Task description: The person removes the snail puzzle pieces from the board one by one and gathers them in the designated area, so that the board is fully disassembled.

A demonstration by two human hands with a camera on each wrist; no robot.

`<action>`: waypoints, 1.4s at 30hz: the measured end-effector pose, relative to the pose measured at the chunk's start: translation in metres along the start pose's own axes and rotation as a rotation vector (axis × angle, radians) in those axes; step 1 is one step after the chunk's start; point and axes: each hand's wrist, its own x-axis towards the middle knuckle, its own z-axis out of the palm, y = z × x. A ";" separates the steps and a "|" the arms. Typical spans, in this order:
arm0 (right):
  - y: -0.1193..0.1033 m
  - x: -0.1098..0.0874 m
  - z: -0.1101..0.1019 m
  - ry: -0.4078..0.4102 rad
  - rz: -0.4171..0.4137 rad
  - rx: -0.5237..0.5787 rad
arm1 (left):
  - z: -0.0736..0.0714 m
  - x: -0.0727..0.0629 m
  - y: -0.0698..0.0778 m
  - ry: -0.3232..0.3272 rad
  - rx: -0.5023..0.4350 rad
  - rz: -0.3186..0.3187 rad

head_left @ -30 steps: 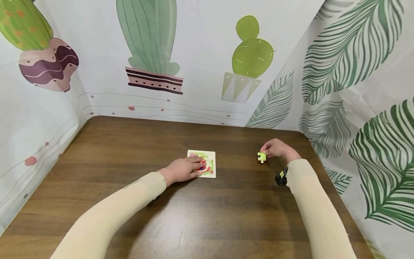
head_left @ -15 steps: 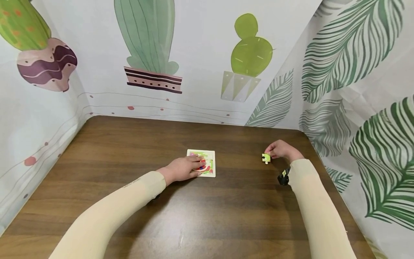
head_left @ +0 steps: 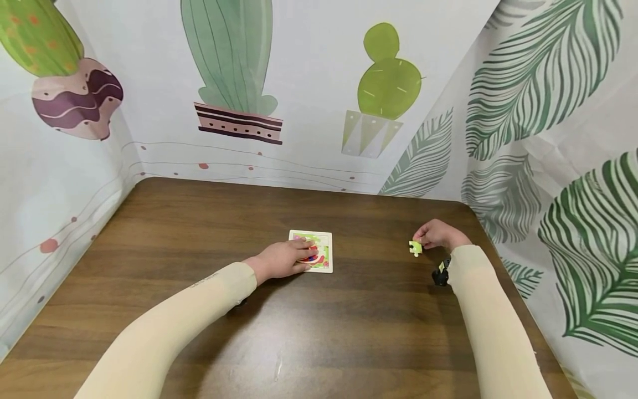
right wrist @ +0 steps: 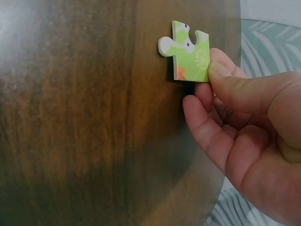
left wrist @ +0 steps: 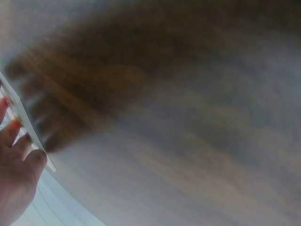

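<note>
In the head view a small square jigsaw puzzle (head_left: 327, 265) in a cream frame lies on the table, printed in green, red and blue. Its upper right part shows plain cream. My left hand (head_left: 281, 259) rests on it with fingers stretched out, covering its left and middle. Off to the right, my right hand (head_left: 438, 234) pinches a light green jigsaw piece (right wrist: 192, 59) by one edge between thumb and finger. A knob, a notch, white patches and an orange corner show on the piece in the right wrist view. The left wrist view catches the left fingers at the frame's edge.
The brown wooden table (head_left: 319, 332) has a rounded far right corner near the right hand. Fabric walls (head_left: 309, 111) printed with cacti and leaves stand along its back and sides. A black wrist camera (head_left: 441, 275) hangs under the right wrist.
My right hand has moved a little to the right and nearer to me, with the jigsaw piece still pinched. The left hand has stayed on the puzzle.
</note>
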 end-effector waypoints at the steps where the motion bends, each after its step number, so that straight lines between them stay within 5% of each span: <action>1: 0.002 0.000 0.000 -0.001 0.001 0.001 | 0.000 0.000 0.000 -0.003 -0.006 -0.002; 23: 0.013 0.000 0.017 0.261 -0.067 -0.059 | 0.002 0.000 -0.001 -0.016 -0.014 -0.014; 42: 0.011 0.005 0.025 0.304 -0.118 -0.148 | 0.000 0.000 0.000 -0.008 0.007 -0.008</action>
